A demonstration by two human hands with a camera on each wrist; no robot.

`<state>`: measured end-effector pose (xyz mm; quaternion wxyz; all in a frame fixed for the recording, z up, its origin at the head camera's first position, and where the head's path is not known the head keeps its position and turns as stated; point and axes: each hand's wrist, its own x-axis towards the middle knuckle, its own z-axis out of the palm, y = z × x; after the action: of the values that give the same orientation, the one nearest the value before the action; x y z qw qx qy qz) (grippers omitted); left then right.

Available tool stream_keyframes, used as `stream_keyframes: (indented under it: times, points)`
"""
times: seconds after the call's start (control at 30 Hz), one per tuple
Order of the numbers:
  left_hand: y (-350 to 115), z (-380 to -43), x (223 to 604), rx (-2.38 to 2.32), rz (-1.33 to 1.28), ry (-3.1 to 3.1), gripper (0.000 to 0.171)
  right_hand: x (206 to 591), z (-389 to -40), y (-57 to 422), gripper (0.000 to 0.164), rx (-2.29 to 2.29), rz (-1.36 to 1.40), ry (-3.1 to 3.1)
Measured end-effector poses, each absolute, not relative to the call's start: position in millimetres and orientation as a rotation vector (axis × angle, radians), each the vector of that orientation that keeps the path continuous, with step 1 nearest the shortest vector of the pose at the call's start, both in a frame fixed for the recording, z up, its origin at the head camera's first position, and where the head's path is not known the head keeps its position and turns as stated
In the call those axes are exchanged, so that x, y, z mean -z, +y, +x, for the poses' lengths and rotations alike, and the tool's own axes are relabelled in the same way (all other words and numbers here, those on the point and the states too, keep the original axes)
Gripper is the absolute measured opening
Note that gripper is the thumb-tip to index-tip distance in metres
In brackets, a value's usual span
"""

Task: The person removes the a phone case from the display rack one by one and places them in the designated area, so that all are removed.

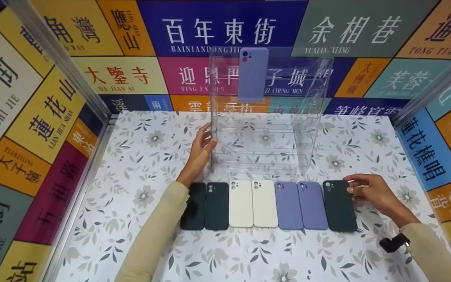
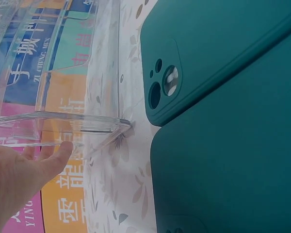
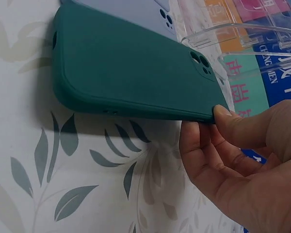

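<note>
In the head view, my left hand [image 1: 202,150] touches the left side of a clear, tiered plastic display rack [image 1: 264,160]. The left wrist view shows that hand's fingertips [image 2: 64,151] against the outside of the side panel. With thumb and fingers, my right hand [image 1: 376,194] pinches the upper right edge of a dark green phone case [image 1: 340,205], last on the right in a row. In the right wrist view, this case [image 3: 131,68] is tilted, with a shadow under its near edge. A purple phone case [image 1: 253,76] stands upright on the rack's top tier.
Left of the held case lie two purple cases [image 1: 313,205], two white cases [image 1: 264,203] and two dark green cases [image 1: 217,205], side by side. The table [image 1: 233,258] has a leaf-patterned cover. Sign-printed walls [image 1: 131,74] and metal posts [image 1: 73,58] enclose it.
</note>
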<state>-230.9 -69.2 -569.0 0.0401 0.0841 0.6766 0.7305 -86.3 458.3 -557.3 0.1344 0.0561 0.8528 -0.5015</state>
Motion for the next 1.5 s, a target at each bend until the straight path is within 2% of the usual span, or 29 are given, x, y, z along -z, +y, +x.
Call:
stream_keyframes:
  times: [0.37, 1.07, 1.5]
  points:
    - [-69, -233, 569, -2.246, 0.277, 2.076, 0.064, 559, -86, 455, 0.045, 1.378, 0.139, 2.528]
    - [-69, -232, 570, -2.246, 0.294, 2.082, 0.063, 564, -81, 443, 0.032, 1.112, 0.034, 2.796]
    - [-69, -231, 569, -2.258, 0.288, 2.070, 0.062, 542, -95, 433, 0.028, 1.073, -0.054, 3.006]
